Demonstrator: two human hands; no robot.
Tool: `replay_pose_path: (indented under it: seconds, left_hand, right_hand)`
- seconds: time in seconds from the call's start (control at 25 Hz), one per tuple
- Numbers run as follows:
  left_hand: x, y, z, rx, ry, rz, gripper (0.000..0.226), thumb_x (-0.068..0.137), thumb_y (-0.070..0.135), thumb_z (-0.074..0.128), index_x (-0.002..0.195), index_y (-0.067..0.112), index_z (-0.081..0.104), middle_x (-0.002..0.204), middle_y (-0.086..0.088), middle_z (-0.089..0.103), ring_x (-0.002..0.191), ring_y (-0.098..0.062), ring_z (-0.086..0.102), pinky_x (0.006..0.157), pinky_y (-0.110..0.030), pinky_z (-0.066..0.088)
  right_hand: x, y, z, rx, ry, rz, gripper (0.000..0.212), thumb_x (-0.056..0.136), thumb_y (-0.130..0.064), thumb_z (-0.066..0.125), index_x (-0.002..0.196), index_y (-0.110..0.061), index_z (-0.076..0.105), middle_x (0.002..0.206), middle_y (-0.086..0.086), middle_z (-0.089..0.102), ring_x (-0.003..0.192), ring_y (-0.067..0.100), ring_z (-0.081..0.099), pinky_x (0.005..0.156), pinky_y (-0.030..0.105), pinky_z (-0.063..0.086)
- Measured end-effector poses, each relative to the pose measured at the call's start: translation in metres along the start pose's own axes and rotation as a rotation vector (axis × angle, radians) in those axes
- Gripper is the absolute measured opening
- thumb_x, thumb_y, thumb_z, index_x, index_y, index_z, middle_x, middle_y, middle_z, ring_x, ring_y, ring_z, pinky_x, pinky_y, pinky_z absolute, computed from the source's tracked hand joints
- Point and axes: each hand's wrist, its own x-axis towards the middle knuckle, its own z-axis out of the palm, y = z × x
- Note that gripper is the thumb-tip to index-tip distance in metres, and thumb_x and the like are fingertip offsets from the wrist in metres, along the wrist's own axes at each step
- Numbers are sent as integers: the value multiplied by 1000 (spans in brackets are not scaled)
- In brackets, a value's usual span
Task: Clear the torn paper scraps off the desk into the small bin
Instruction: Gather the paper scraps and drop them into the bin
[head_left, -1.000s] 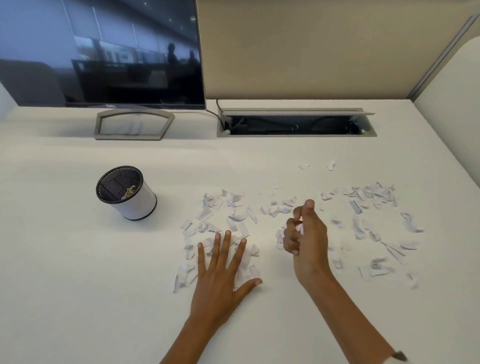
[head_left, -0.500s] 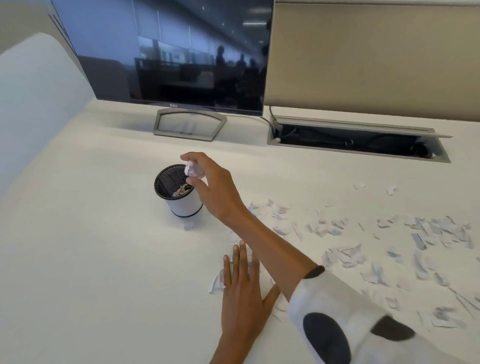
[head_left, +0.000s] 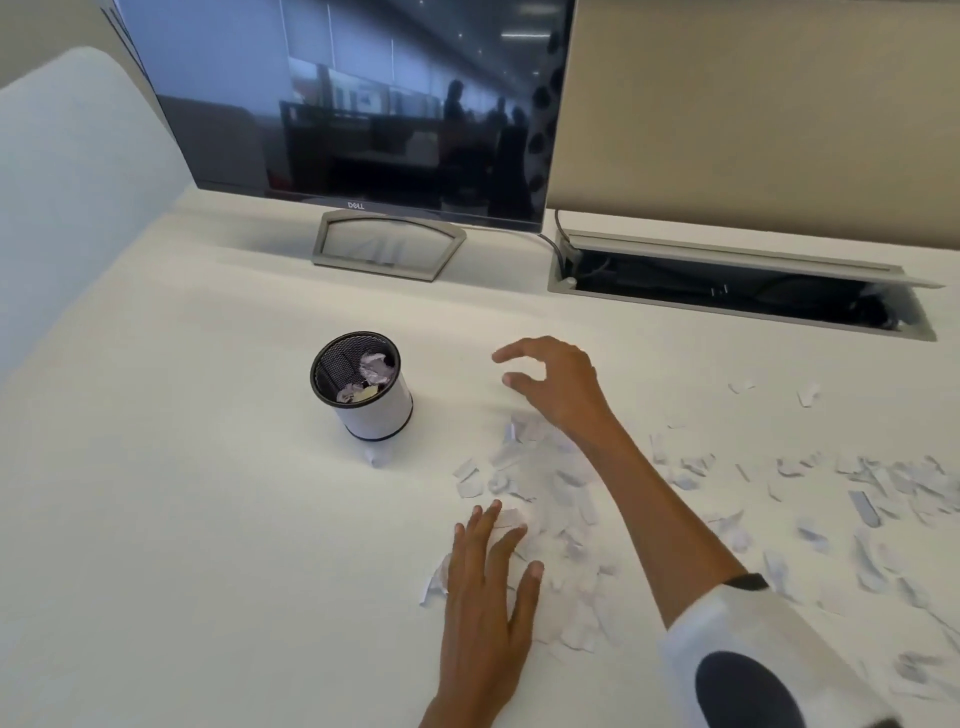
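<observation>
Inside the small bin (head_left: 362, 385) lie crumpled paper scraps (head_left: 375, 366); both hands' grip released.

The desk (head_left: 182, 519) lies bare along its left edge and toward the near left corner, with open passage on every side of the small bin (head_left: 363, 387) save for one scrap (head_left: 376, 456) just in front of it. Between bin and right hand (head_left: 558, 387) the surface is free. Paper scraps (head_left: 571, 499) spread from the middle to the right edge; the left hand (head_left: 488, 587) lies flat on them. Along the far edge the monitor (head_left: 363, 104), its stand (head_left: 387, 247) and the open cable tray (head_left: 737, 291) block the way
</observation>
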Motion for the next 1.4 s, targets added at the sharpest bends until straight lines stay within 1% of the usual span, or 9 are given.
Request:
replay_pose_path:
  seconds: [0.12, 0.24, 0.36, 0.44, 0.52, 0.72, 0.92, 1.16, 1.4]
  left_hand:
    - [16, -1, -11, 82, 210, 164, 25, 94, 22, 38, 104, 22, 61, 127, 0, 57, 125, -16, 46, 107, -40, 27]
    - [47, -4, -32, 114, 382, -50, 16, 90, 15, 50, 100, 16, 63, 114, -6, 58, 106, -24, 52, 91, -31, 30]
    - [73, -19, -49, 173, 285, -454, 45, 86, 35, 62, 125, 15, 52, 132, -17, 43, 118, -37, 43, 96, -45, 31]
    - [82, -26, -55, 311, 163, -532, 67, 80, 54, 62, 134, 19, 44, 141, -20, 34, 125, -39, 36, 100, -49, 30]
    - [84, -25, -48, 393, 88, -427, 62, 78, 56, 63, 129, 23, 51, 138, -18, 38, 121, -37, 38, 98, -45, 33]
    - [85, -9, -22, 105, 44, -211, 12, 85, 18, 66, 96, 15, 70, 100, -2, 52, 92, -21, 57, 71, -21, 36]
    - [90, 1, -39, 67, 109, -177, 9, 86, 8, 64, 85, 8, 73, 86, 0, 62, 69, -14, 59, 59, -6, 35]
    - [119, 12, -119, 5, 505, -105, 5, 81, 9, 70, 84, 10, 74, 88, -2, 65, 62, -15, 62, 63, -15, 39]
    - [145, -8, -162, 112, 432, -315, 21, 88, 10, 59, 104, 15, 71, 112, -7, 64, 83, -21, 64, 74, -27, 40]
  right_hand:
    - [-18, 35, -9, -501, -279, 221, 61, 69, -47, 77, 124, -38, 53, 131, 2, 45, 122, 29, 40, 98, 48, 31]
    - [-26, 45, -2, -546, -297, 155, 79, 66, -45, 79, 135, -36, 40, 127, 7, 37, 115, 29, 38, 91, 43, 42]
    - [-31, 46, 8, -502, -260, -23, 61, 76, -37, 71, 132, -33, 45, 119, 7, 39, 108, 26, 40, 82, 39, 48]
    - [-34, 47, 16, -469, -252, -93, 47, 79, -30, 69, 123, -28, 53, 113, 7, 41, 101, 24, 43, 74, 33, 46]
    - [-35, 48, 20, -370, -237, -81, 31, 81, -21, 67, 111, -21, 61, 106, 5, 43, 92, 24, 48, 71, 29, 42]
    - [-27, 46, 22, -311, -254, -52, 13, 81, -11, 63, 93, -13, 67, 97, 7, 56, 90, 24, 59, 79, 35, 49]
    - [-25, 30, 13, -68, -163, -9, 8, 76, -10, 71, 78, -17, 70, 85, 3, 66, 69, 12, 58, 69, 29, 50]
    - [-4, -48, 24, 228, -116, -137, 9, 75, -8, 71, 78, -16, 71, 68, -3, 64, 55, 16, 62, 43, 8, 41]
    - [23, -99, 58, 143, -159, -153, 16, 78, -7, 67, 93, -13, 70, 88, 9, 65, 81, 22, 57, 72, 29, 48]
